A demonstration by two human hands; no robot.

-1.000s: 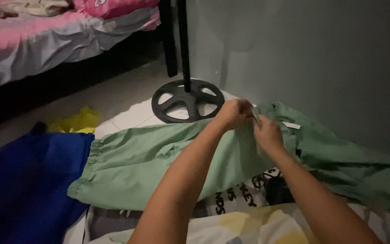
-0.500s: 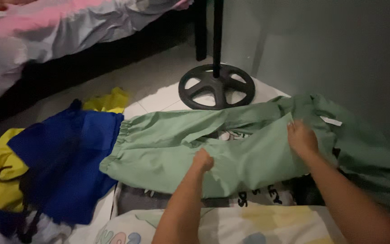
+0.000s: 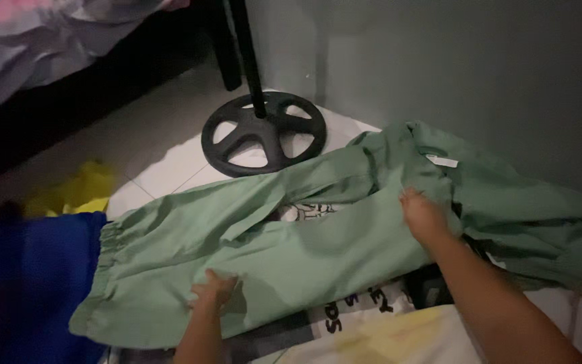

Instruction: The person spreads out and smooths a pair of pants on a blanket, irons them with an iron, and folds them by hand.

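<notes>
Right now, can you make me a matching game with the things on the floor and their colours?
Things:
1. trousers
2. fan stand base
3. cloth at the left edge
4. crumpled cloth behind it

Colours:
A. blue
B. yellow
C. light green
D. black

Pairs: 1-C, 2-D, 3-A, 4-B. Both hands, left hand and right hand, press flat on the trousers.
</notes>
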